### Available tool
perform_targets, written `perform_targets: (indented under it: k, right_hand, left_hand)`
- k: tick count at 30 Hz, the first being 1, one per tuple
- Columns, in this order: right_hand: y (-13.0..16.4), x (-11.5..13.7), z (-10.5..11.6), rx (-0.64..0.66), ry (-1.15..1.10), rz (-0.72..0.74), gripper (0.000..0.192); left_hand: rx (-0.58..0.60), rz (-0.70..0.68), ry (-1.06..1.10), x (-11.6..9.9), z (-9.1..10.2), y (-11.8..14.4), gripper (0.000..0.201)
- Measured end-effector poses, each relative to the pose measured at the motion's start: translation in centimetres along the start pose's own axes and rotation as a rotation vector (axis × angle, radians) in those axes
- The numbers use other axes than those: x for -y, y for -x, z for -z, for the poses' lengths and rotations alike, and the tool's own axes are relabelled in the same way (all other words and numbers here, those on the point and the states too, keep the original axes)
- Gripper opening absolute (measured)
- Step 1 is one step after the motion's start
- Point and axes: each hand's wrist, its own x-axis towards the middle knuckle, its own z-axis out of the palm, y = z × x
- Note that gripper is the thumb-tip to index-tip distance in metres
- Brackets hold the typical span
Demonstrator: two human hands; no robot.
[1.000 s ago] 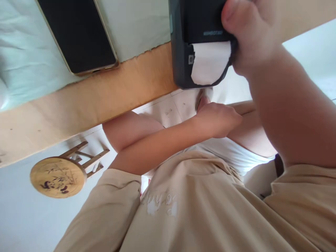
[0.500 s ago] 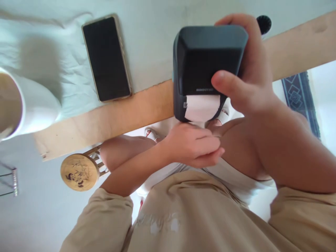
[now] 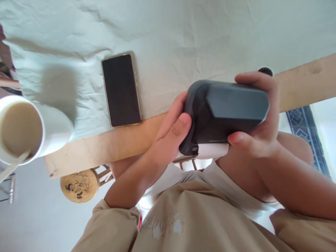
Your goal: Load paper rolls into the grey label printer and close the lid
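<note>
A black label printer (image 3: 223, 112) is held up in front of me, above the table's front edge, tilted so that its grey-blue end faces me. A strip of white paper (image 3: 213, 150) sticks out along its lower side. My left hand (image 3: 174, 134) clasps the printer's left end, thumb on the near face and fingers behind. On the other side, my right hand (image 3: 262, 129) wraps the right end with its thumb near the paper. To the left of the printer a dark-screened smartphone (image 3: 121, 90) lies face up on the pale green cloth.
A white cup (image 3: 54, 134) of light brown drink with a spoon handle (image 3: 15, 167) stands at the left. The pale cloth (image 3: 168, 42) covers the table behind its wooden edge (image 3: 97, 150). A small dark round object (image 3: 265, 71) is behind my right hand. Below is a round wooden stool (image 3: 78, 185).
My left hand has moved up from below the paper and taken hold of the printer's left end. The printer has come lower and tilted, and the view has shifted.
</note>
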Motion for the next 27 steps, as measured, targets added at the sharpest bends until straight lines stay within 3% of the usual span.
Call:
perform_targets:
  k: [4, 8, 12, 15, 19, 23, 27]
  right_hand:
    - [0.1, -0.1, -0.5, 0.017, -0.077, -0.045, 0.060]
    - [0.7, -0.4, -0.8, -0.037, -0.221, -0.122, 0.063]
    - [1.1, -0.5, -0.6, 0.030, -0.147, -0.109, 0.061]
    - [1.2, -0.6, -0.3, 0.061, -0.070, -0.068, 0.074]
    - [1.2, -0.1, -0.1, 0.048, -0.045, -0.099, 0.080]
    - [0.6, 1.7, -0.1, -0.123, 0.062, -0.091, 0.061]
    - [-1.1, 3.6, 0.1, -0.341, 0.172, 0.023, 0.025]
  left_hand:
    - [0.103, 0.104, 0.190, -0.5, 0.1, -0.9, 0.037]
    - [-0.029, 0.233, 0.348, -0.7, -0.3, -1.4, 0.037]
    - [-0.053, 0.155, 0.361, -0.6, -0.5, -1.4, 0.031]
    - [-0.079, 0.106, 0.374, -0.5, -0.3, -1.4, 0.026]
    - [-0.110, 0.164, 0.368, -0.6, -0.4, -1.5, 0.025]
    - [-0.067, 0.158, 0.400, -1.4, -1.3, -1.4, 0.030]
    - [-0.106, 0.177, 0.324, -1.7, -2.3, -1.1, 0.016]
